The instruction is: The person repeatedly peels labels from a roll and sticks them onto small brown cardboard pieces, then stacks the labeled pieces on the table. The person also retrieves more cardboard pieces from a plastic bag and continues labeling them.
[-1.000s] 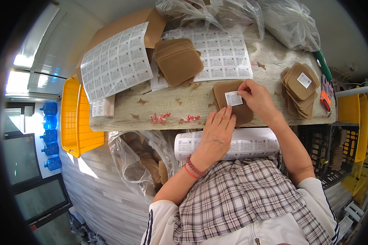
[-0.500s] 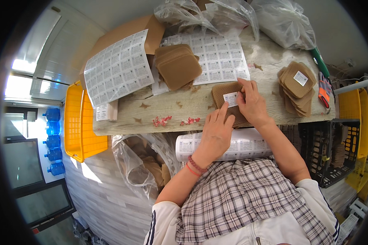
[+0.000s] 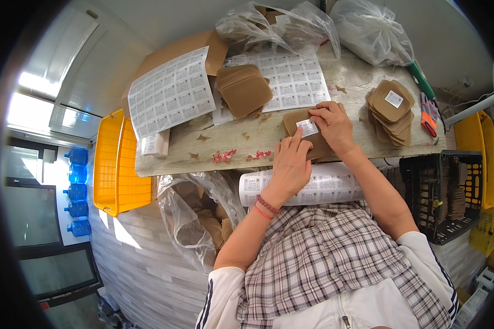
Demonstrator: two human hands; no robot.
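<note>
A brown, textured square pad with rounded corners [image 3: 292, 118] lies at the table's front edge, with a small white printed label [image 3: 307, 128] on it. My left hand [image 3: 292, 164] reaches over the pad from the front, its index finger stretched onto the label. At the label's right side is my right hand [image 3: 335, 130], fingers bent and drawn together by the pad's far edge; anything between its fingertips is hidden. To the right stands an uneven stack of similar pads [image 3: 395, 112], the top one bearing a label [image 3: 393, 99]. Plain brown pads [image 3: 246, 93] are piled farther left.
Label sheets [image 3: 173, 90] [image 3: 293, 79] lie across the table's back, one over a cardboard box [image 3: 217, 46]. A rolled label sheet [image 3: 335, 183] rests before my lap. A yellow basket [image 3: 132, 189], black crate [image 3: 442, 197], plastic bag [image 3: 186, 236] and orange-grey glove [image 3: 429, 115] surround the work spot.
My right fingers have shifted left toward the label's far corner, and my left index finger now lies on the label. The whole view has moved slightly.
</note>
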